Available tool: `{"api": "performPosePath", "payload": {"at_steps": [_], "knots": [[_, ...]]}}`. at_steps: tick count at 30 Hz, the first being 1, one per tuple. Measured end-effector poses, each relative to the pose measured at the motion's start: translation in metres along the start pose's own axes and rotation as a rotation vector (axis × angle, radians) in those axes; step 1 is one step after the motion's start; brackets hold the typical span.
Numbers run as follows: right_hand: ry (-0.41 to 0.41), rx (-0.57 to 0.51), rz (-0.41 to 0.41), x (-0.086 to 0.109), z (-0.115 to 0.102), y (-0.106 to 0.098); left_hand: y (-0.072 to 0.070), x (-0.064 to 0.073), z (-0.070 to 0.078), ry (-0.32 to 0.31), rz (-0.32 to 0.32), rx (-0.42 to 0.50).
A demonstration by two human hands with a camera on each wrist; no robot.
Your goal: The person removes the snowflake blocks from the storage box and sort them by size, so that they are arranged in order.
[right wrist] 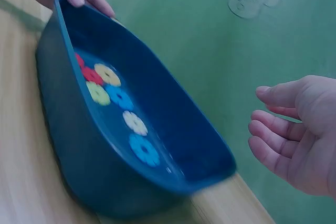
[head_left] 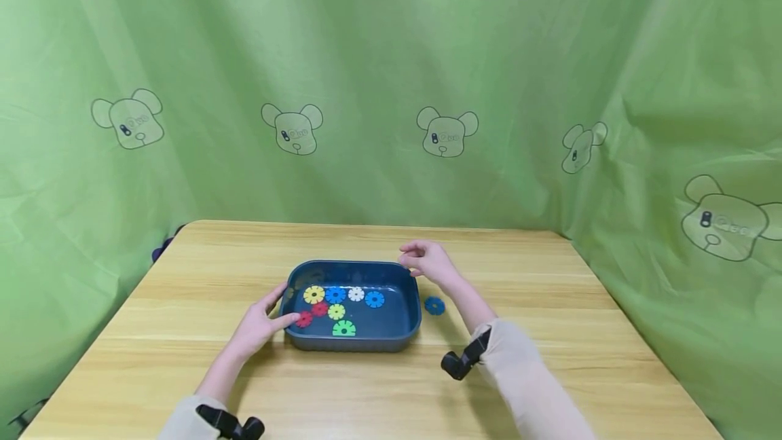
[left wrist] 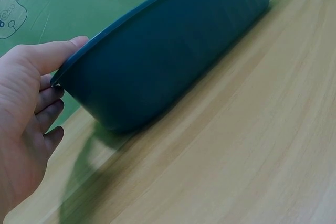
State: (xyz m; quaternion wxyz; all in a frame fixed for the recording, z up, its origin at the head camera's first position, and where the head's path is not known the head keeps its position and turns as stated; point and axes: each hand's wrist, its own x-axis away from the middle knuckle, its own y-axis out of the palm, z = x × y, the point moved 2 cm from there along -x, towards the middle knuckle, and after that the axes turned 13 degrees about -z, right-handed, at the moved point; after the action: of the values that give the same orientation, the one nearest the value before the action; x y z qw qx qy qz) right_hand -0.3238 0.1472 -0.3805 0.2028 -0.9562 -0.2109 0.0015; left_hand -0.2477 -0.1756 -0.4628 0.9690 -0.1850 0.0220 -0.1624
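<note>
A dark blue plastic basin (head_left: 381, 343) stands on the wooden table with several flower-shaped discs lying flat inside. My left hand (head_left: 259, 323) grips its left end, the thumb over the rim and the other fingers outside, as the left wrist view shows. Near the thumb lie two red discs (head_left: 320, 309); a yellow disc (head_left: 314, 295), blue ones (head_left: 375, 299), a white one (head_left: 356, 294) and green ones (head_left: 344, 328) lie beside them. My right hand (right wrist: 307, 129) hovers by the basin's far right corner, fingers loosely bent and nothing between them.
One blue disc (head_left: 434, 305) lies on the table (head_left: 550, 345) just right of the basin, beneath the right forearm. A green curtain (head_left: 366, 182) with bear faces hangs behind the table and along its sides.
</note>
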Motion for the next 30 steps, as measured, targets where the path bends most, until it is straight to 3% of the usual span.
{"api": "performPosePath", "payload": {"at_steps": [10, 16, 26, 30], "knots": [[0.018, 0.003, -0.053, -0.026, -0.007, 0.052, 0.0, -0.001, -0.001, -0.008, -0.005, 0.013], [0.034, 0.011, -0.086, -0.037, 0.001, 0.077, 0.0, -0.002, -0.002, -0.007, -0.003, 0.005], [0.075, -0.038, -0.035, -0.05, 0.014, 0.11, -0.001, -0.003, -0.002, -0.004, -0.002, 0.006], [0.106, 0.01, 0.016, -0.054, 0.017, 0.118, -0.002, -0.002, -0.001, -0.001, -0.012, 0.011]]}}
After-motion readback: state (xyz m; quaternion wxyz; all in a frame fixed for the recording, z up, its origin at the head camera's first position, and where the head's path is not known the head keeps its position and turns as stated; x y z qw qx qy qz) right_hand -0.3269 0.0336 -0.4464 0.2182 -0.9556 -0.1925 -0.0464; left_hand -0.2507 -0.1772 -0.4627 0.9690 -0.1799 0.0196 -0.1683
